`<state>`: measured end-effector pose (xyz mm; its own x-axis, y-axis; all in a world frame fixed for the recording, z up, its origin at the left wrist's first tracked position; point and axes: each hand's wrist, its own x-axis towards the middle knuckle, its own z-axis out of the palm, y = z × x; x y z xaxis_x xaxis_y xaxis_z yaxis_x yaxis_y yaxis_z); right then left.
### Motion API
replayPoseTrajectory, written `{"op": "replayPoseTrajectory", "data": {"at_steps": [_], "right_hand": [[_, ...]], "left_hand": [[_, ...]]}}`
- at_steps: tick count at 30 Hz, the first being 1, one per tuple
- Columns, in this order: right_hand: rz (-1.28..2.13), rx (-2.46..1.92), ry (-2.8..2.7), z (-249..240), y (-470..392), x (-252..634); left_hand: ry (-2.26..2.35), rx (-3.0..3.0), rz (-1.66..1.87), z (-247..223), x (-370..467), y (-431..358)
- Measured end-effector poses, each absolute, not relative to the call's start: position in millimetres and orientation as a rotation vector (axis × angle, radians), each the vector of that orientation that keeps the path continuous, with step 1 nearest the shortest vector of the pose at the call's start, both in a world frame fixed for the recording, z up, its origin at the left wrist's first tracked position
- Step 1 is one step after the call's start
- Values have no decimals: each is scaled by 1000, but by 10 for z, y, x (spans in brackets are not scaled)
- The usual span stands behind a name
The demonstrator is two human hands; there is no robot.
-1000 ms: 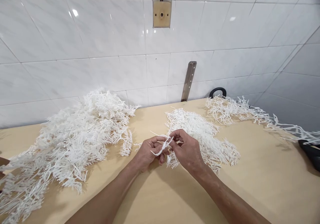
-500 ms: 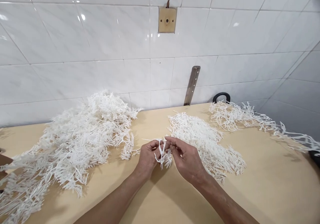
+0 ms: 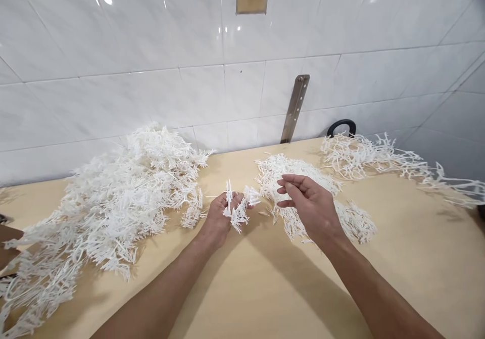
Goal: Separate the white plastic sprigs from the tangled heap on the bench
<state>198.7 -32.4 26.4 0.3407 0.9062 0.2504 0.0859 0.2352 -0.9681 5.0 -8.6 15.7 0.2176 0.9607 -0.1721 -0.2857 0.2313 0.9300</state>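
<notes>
Between its closed thumb and fingers, my left hand (image 3: 220, 218) grips a white branching plastic sprig (image 3: 238, 213), whose thin tips fan out above and below the fingers. My right hand (image 3: 312, 205) hovers over the near part of a pile of small white twiggy pieces (image 3: 288, 170). Its fingers are loosely bent and apart, with nothing visible in them. To the left of my left hand lies a bigger heap of white branching sprigs (image 3: 125, 192).
Longer, bare white branched stems (image 3: 364, 157) stretch along the table's right back. A black ring-shaped handle (image 3: 341, 125) and a metal strip with holes (image 3: 295, 109) stand near the tiled wall. At the left edge another person's hand (image 3: 9, 240) partly shows beside the heap.
My right hand has parted from my left and moved right, over the middle pile. My left hand keeps the sprig. The view has tilted down a little.
</notes>
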Motion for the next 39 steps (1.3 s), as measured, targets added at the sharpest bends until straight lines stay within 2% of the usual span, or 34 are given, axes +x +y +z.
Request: {"op": "replayPoseTrajectory", "data": {"at_steps": [5, 13, 20, 30, 39], "right_hand": [[963, -1253, -1159, 223, -305, 1983], [1069, -1290, -1479, 282, -365, 2016], [917, -1299, -1661, 311, -386, 1993], [1009, -1319, -1507, 304, -390, 2013], [920, -1298, -1715, 340, -422, 1895]], "left_hand": [[852, 989, 989, 120, 52, -81], [815, 1091, 914, 254, 81, -173], [790, 1018, 900, 265, 86, -178], [823, 1034, 919, 237, 68, -145], [821, 1203, 862, 241, 89, -197]]}}
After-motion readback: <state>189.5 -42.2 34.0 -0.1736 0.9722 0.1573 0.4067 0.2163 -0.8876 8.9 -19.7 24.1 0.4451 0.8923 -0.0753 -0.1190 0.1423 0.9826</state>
